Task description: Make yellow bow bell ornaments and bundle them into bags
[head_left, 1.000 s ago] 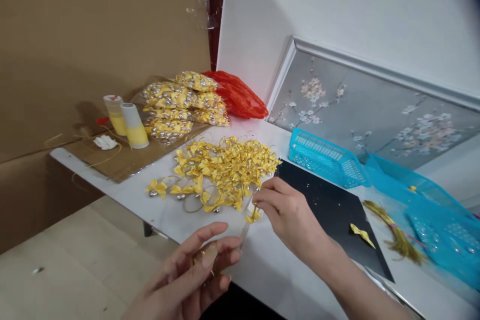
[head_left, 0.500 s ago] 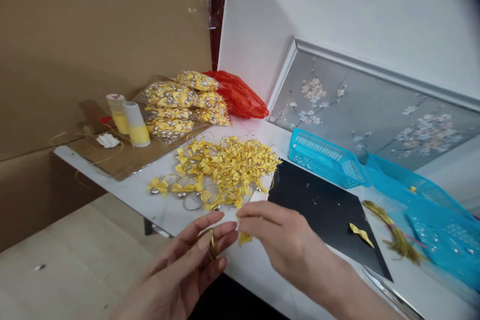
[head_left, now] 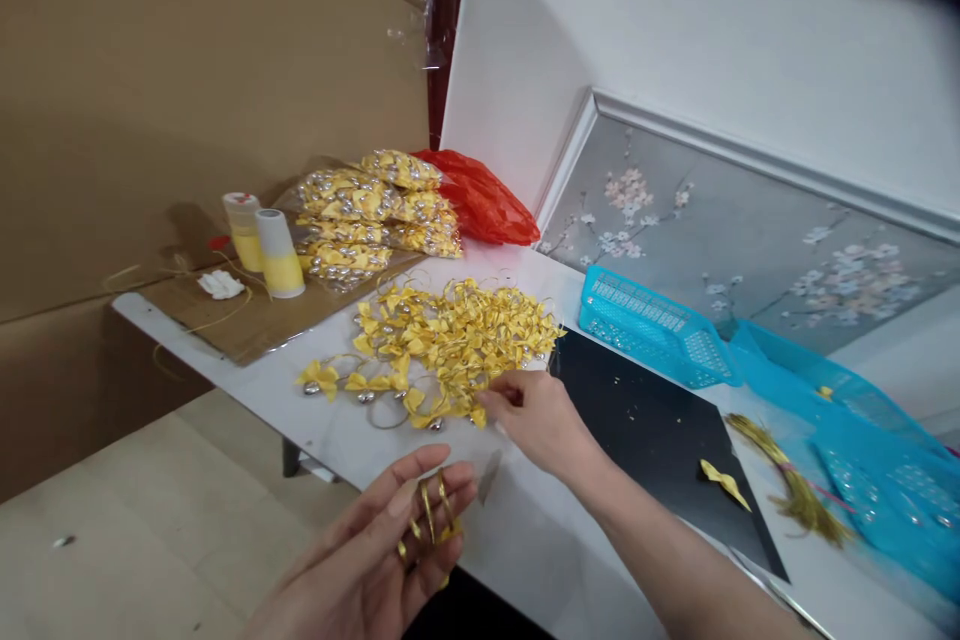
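Note:
My left hand (head_left: 382,545) is held palm up in front of the table's near edge, fingers curled around gold cord loops (head_left: 429,510). Bits of yellow ribbon show below its fingertips. Over the near right edge of a heap of yellow bows (head_left: 465,330), my right hand (head_left: 536,420) has its thumb and fingers pressed together. Its fingertips touch the heap, and what they pinch is hidden. The bows carry gold cord loops and small silver bells (head_left: 365,397). Several lie spread along the heap's near left side.
Filled clear bags (head_left: 349,195) and a red plastic bag (head_left: 487,200) stand at the back. Two thread spools (head_left: 281,255) are on cardboard at left. To the right are a black mat (head_left: 637,420) with one bow (head_left: 724,483), blue baskets (head_left: 652,325), a cord bundle (head_left: 791,480) and scissors (head_left: 772,585).
My right hand has moved away from my left hand, forward to the heap. Yellow ribbon and more cord loops now show in my left hand. The view has tilted slightly.

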